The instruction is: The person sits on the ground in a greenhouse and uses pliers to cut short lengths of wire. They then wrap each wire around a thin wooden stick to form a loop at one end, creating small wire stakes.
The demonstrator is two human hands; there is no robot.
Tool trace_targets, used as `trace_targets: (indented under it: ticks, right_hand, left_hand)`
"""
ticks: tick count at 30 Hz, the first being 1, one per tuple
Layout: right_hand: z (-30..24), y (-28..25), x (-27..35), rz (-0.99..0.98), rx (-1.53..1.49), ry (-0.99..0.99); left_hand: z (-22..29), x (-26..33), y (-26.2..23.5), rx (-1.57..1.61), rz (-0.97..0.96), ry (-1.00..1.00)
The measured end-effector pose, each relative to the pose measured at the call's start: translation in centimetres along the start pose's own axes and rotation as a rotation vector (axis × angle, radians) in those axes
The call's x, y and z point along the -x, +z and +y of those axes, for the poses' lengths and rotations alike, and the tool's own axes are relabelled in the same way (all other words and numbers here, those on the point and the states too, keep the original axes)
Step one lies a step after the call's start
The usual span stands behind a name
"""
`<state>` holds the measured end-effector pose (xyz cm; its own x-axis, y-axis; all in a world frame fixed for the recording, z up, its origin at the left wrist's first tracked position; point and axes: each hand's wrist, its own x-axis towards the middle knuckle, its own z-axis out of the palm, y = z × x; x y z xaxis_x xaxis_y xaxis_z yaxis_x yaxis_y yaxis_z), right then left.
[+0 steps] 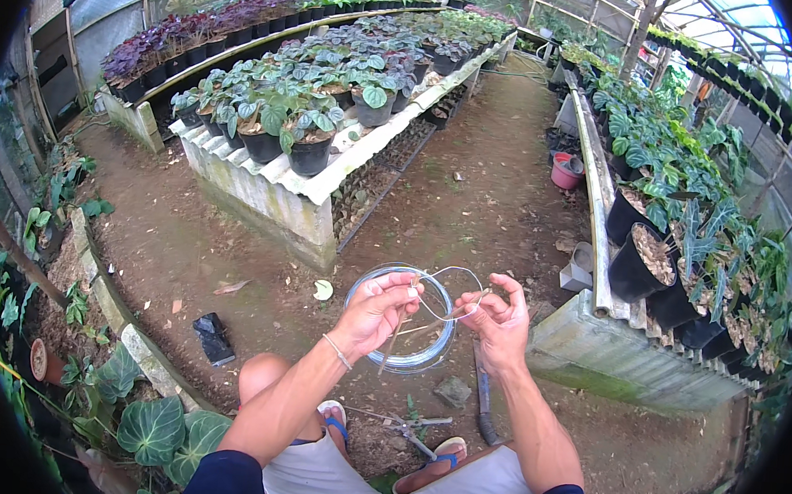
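Note:
My left hand (377, 314) is closed in a pinch on a thin metal wire (458, 269). My right hand (496, 324) pinches the same wire, which bends in a loop between the two hands. Beneath and behind them is a round coil of silvery wire (413, 365), partly hidden by my left hand; I cannot tell whether the piece joins it. Pliers (413, 425) with spread handles lie on the soil between my feet. A long grey tool with a dark curved end (483, 395) lies below my right hand, by a stone (452, 391).
Potted leafy plants (312, 140) stand on a corrugated bench (331, 186) ahead. Another bench (618, 354) on the right holds more black pots (638, 264). A pink pot (567, 171) sits beside the dirt path. Black plastic (214, 338) and a curved stone border (145, 358) are at left.

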<state>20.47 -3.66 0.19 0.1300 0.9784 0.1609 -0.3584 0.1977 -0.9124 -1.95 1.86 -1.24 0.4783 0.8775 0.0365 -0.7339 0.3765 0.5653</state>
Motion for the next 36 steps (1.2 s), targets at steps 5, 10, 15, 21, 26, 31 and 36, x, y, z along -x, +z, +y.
trace_targets:
  ticks: [5, 10, 15, 21, 26, 31, 36]
  right_hand:
    - [-0.3, 0.4, 0.0, -0.002, -0.19, -0.055]
    - [0.0, -0.1, -0.2, -0.036, -0.172, 0.009]
    - [0.8, -0.6, -0.2, -0.022, -0.014, 0.094]
    - [3.9, -2.2, -1.1, -0.038, 0.031, 0.09]
    - [10.2, -5.6, -0.7, -0.336, 1.065, 0.38]
    - [20.2, -9.0, 4.8, -1.192, 1.88, 0.728]
    - [27.2, -10.3, 15.3, -1.013, 1.98, 0.952]
  left_hand:
    - [-1.2, -0.2, -0.3, 0.122, 0.013, -0.067]
    - [-1.0, -0.3, 0.0, 0.052, 0.012, -0.02]
    - [-0.2, 0.0, 0.4, -0.045, 0.094, 0.021]
    - [0.8, 0.2, 0.2, -0.056, -0.007, 0.138]
    - [1.5, 0.1, 0.0, -0.052, -0.03, 0.16]
    - [1.7, -0.1, -0.2, -0.039, -0.029, 0.167]
    - [2.2, -0.1, -0.4, -0.034, 0.02, 0.202]
